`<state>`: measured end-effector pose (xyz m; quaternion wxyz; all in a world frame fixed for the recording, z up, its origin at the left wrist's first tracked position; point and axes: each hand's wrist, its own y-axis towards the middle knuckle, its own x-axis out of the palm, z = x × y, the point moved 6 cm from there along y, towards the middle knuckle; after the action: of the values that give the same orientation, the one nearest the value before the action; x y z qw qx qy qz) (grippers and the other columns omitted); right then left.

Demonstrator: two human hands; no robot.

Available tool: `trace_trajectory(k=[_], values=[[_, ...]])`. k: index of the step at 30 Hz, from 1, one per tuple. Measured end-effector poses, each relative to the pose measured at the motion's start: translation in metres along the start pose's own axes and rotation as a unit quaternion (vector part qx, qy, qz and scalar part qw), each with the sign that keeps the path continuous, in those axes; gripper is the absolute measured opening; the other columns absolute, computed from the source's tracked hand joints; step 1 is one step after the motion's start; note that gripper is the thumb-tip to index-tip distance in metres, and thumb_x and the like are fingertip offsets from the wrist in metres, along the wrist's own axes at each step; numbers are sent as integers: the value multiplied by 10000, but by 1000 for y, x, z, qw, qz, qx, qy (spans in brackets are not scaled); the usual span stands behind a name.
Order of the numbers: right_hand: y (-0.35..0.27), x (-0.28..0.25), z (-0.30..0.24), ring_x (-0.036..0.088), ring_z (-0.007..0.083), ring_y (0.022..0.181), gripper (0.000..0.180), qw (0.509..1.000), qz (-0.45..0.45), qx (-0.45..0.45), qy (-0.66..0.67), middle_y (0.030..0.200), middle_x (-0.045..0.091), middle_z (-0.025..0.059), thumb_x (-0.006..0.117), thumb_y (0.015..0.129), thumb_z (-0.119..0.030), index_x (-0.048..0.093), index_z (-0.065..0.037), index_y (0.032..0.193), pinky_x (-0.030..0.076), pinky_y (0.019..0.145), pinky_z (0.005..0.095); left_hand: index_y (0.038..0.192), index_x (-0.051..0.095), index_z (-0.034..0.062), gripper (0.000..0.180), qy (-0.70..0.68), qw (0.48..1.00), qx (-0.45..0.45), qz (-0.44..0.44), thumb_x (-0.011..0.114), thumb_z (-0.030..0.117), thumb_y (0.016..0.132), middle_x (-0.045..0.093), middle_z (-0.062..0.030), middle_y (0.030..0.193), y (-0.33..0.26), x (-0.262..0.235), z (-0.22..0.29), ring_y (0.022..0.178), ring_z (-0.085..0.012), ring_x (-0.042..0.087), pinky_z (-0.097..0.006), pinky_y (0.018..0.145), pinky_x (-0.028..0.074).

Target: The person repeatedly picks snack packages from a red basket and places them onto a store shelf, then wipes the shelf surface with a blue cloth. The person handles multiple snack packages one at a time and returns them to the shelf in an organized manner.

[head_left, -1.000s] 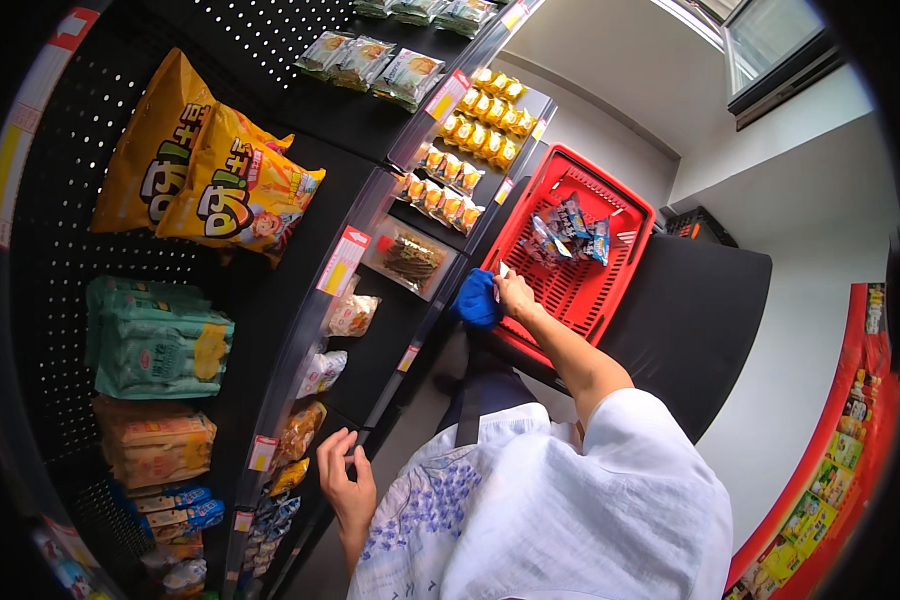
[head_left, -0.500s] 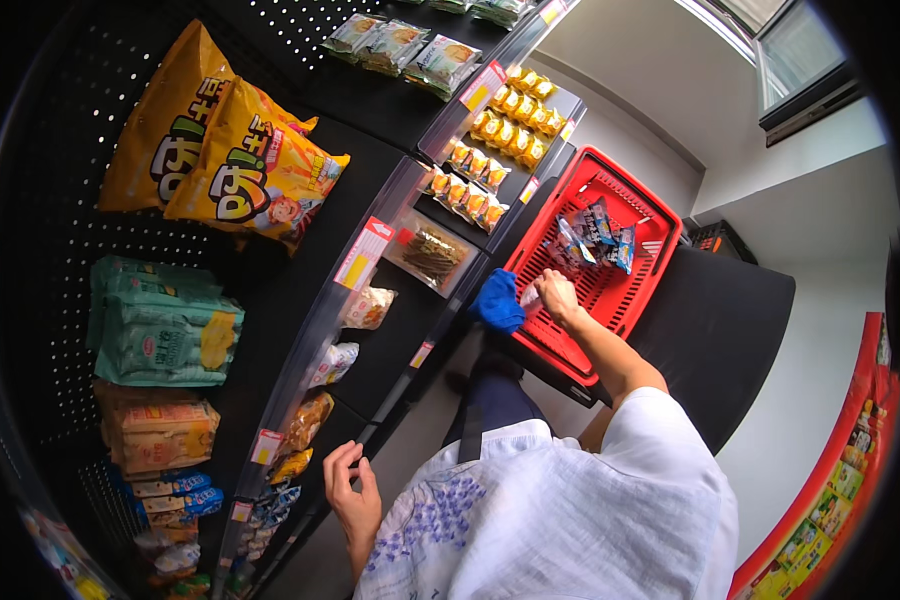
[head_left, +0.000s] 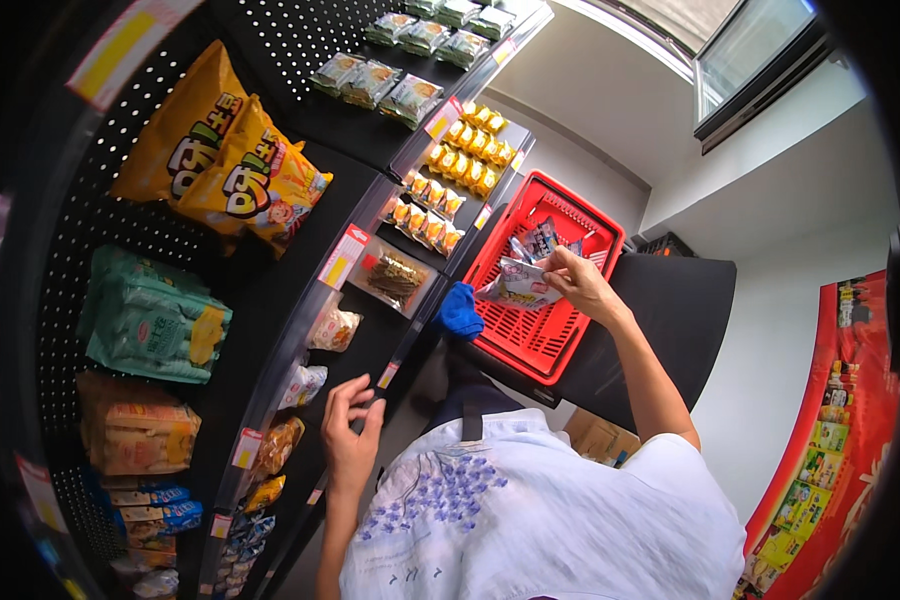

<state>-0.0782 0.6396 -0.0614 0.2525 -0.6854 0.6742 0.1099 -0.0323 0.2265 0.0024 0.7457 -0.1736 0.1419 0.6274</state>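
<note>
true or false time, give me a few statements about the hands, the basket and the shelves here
1. The right hand holds a pale snack packet over the red basket. True.
2. The left hand grips a yellow chip bag. False: it is empty, fingers spread near the shelf edge.
3. The red basket is empty. False: a few packets lie at its far end.
4. Two yellow chip bags hang on the pegboard. True.
</note>
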Motion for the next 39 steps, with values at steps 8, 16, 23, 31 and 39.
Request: trace_trajectory(k=[8, 16, 23, 31, 39], values=[[-9, 13, -174, 615, 136, 1020, 196, 984, -105, -118, 84, 1045, 639, 51, 662, 1002, -181, 585, -28, 1096, 519, 918, 326, 1399, 496, -12, 771, 94, 968, 227, -57, 843, 339, 806, 579, -201, 1329, 45, 11, 109, 1235, -346, 553, -446, 1039, 453], [-7, 40, -267, 624, 141, 1018, 151, 954, -158, -228, 116, 1049, 647, 60, 663, 988, -111, 570, -21, 1067, 531, 905, 318, 1335, 530, 3, 676, -96, 989, 109, -42, 860, 286, 818, 685, -191, 1112, 28, -28, 112, 1025, -279, 686, -391, 863, 549], [-10, 59, -326, 640, 233, 1179, 716, 873, -206, -327, 298, 1310, 644, 127, 854, 829, -319, 513, -24, 1385, 524, 962, 367, 1322, 519, 20, 606, -158, 969, 147, 122, 850, 97, 820, 675, -126, 1146, -17, -99, 137, 1040, -180, 681, -320, 864, 574], [-61, 80, -461, 708, 240, 985, 690, 839, -155, -513, 98, 1168, 665, 129, 902, 739, -145, 541, -23, 1315, 576, 854, 355, 1298, 499, -28, 615, -5, 897, 312, 314, 846, 152, 823, 530, -101, 1201, -55, -191, 235, 1100, -187, 630, -290, 869, 567], [-31, 60, -578, 692, 197, 984, 586, 763, -80, -629, 126, 1077, 715, 107, 812, 859, -249, 560, -25, 1338, 563, 821, 346, 1321, 537, -19, 536, 46, 819, 441, 364, 779, 208, 899, 660, -92, 1101, -29, -271, 321, 965, -138, 634, -302, 841, 532]])
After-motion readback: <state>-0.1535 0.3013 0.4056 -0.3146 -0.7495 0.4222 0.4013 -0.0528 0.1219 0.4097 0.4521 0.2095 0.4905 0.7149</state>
